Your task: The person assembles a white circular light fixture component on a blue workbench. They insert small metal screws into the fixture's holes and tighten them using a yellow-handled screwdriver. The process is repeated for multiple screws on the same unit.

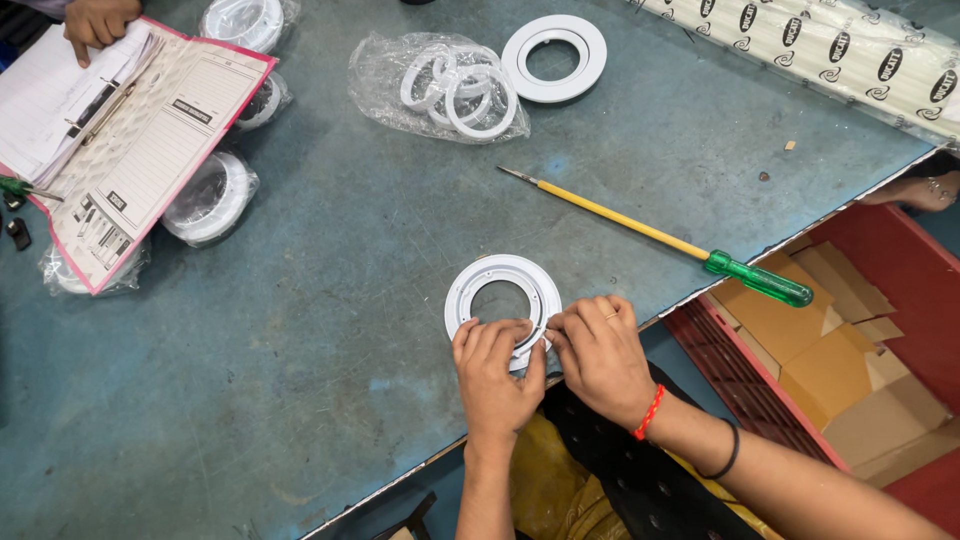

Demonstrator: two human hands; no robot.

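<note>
White plastic ring on table, near edge hidden under left hand and right hand, both grips pinching it.

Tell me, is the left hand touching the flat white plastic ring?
Touching: the head view shows the left hand lying on the near edge of the flat white plastic ring.

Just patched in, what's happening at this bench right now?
A person's left hand and right hand pinch the near edge of a white plastic ring lying flat on the blue-grey table. A yellow screwdriver with a green handle lies untouched to the right. Bagged white rings sit further back, and another person's hand rests on an open binder.
</note>
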